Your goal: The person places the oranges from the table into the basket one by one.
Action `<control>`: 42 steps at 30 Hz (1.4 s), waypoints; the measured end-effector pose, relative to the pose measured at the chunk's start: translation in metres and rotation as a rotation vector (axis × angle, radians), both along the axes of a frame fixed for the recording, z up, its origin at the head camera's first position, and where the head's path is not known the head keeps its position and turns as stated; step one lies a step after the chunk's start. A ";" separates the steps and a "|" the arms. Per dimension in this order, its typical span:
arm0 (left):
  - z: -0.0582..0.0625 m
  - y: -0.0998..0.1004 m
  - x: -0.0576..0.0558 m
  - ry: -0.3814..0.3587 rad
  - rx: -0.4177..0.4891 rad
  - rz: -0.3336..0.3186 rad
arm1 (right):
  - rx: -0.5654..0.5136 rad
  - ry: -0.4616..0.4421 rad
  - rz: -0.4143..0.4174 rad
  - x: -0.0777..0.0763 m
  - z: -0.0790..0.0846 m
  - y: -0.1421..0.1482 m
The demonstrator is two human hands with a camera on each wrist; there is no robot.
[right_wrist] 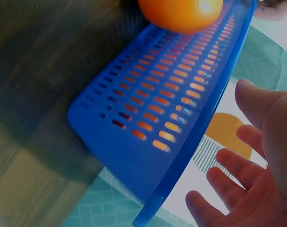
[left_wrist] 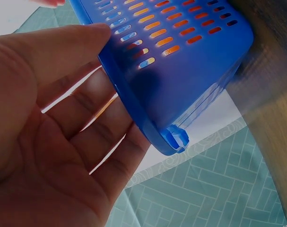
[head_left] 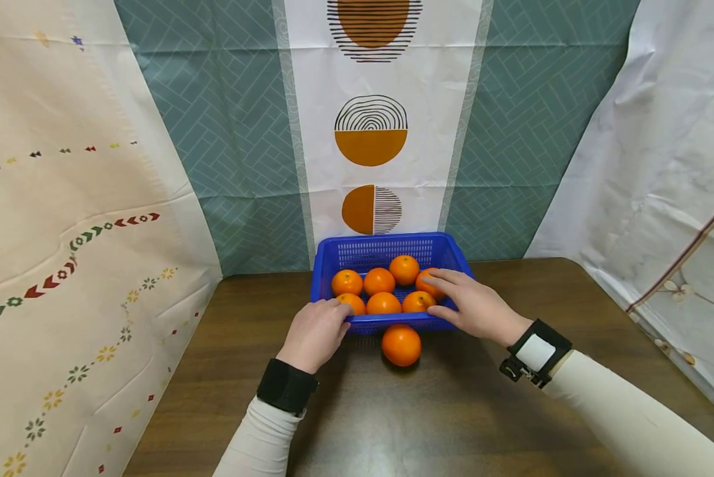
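A blue plastic basket (head_left: 392, 318) with slotted walls stands on the table and holds several oranges (head_left: 379, 282). At its front left corner my left hand (head_left: 316, 331) grips the rim. The left wrist view has the thumb on the outer side of the basket wall (left_wrist: 148, 90) and the fingers over the rim. Over the right end of the basket is my right hand (head_left: 473, 305), its fingers spread above the oranges there. In the right wrist view those fingers look relaxed, with nothing between them. One more orange (head_left: 401, 345) lies on the table just before the front wall.
The brown wooden table (head_left: 249, 397) reaches back to a green and white patterned cloth (head_left: 243, 132). A cream cloth (head_left: 94, 298) hangs along the left side, and a white one (head_left: 649, 165) along the right.
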State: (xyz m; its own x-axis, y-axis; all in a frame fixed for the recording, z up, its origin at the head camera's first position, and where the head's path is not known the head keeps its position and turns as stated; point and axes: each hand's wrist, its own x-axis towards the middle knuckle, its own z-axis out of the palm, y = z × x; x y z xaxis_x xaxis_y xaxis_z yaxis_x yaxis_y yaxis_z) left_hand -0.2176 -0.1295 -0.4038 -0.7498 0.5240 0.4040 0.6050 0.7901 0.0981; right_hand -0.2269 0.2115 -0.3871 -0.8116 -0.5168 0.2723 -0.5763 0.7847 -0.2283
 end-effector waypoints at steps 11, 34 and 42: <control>-0.002 0.002 0.003 -0.042 -0.013 0.019 | -0.032 0.048 0.032 0.028 -0.017 -0.001; -0.001 -0.002 0.004 -0.029 -0.028 0.019 | -0.084 0.172 0.202 0.065 -0.042 -0.013; 0.002 0.002 0.001 -0.050 -0.023 0.020 | -0.071 0.103 0.219 0.069 -0.043 -0.019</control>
